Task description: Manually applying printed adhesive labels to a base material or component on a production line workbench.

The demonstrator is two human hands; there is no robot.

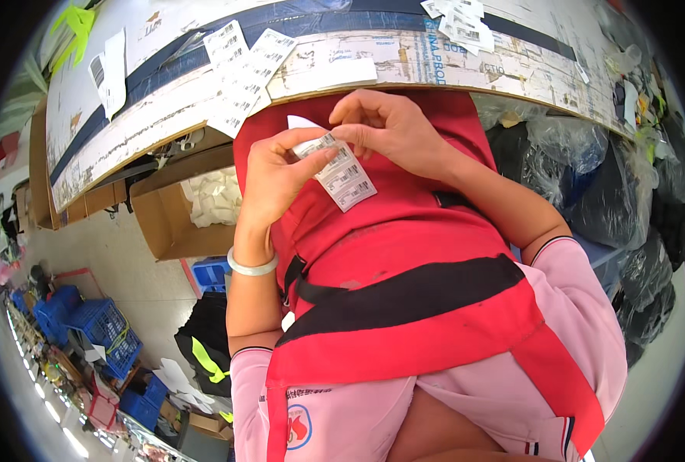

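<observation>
Pink shirt (342, 416) faces labels (259, 68) on table (539, 81), crates (105, 327) left.

From here I see black print and bars on the label strip (349, 185) in the left hand (277, 173) and label sheets (246, 73) along the near edge of the worktop (512, 83); blue capitals mark its surface, dark characters the pink shirt (358, 420).

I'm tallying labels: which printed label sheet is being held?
The one pinched between the left hand's thumb and fingers, over the red apron; the other label sheets lie on the worktable.
</observation>
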